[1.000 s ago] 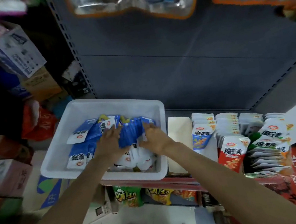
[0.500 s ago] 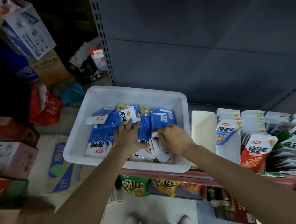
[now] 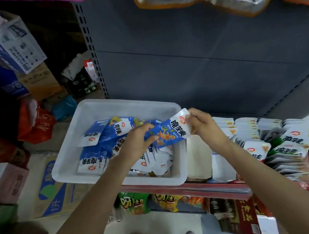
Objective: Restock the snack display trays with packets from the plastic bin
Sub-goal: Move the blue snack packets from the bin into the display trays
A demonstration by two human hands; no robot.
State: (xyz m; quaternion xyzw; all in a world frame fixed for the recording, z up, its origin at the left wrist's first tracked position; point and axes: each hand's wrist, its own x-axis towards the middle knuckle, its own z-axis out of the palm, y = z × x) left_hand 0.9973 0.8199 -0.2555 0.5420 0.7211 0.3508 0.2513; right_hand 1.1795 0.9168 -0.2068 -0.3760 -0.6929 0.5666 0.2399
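Both hands hold a small stack of blue-and-white snack packets [image 3: 168, 133] above the right half of the white plastic bin [image 3: 90, 113], which sits on the edge of the shelf [image 3: 208, 185]. The left hand [image 3: 136, 143] pinches the stack's lower blue end, its fingers [image 3: 147, 126] curled closed around it from above. The right hand [image 3: 203, 125] grips the upper white end, thumb and fingers closed on the sealed edge. How many packets are in the stack cannot be told; only the front one shows clearly.

More packets of the same kind [image 3: 104, 143] lie loose and overlapping in the bin, some face up, some face down. To the right of the bin stand the display trays: the nearest cardboard tray [image 3: 198, 162] looks empty or close to it, while the trays further right [image 3: 253, 129] carry rows of upright packets.

These packets look light, thin and floppy, with a glossy film that is likely slippery, so a stack probably slides apart if held loosely. The flat sealed seams at top and bottom seem the best places to hold, since they are stiffer than the filled middle; squeezing the middle hard could crush the contents or strain the seal. Keeping one hand at each end, as now, should hold the stack square for setting it upright into the nearest tray.
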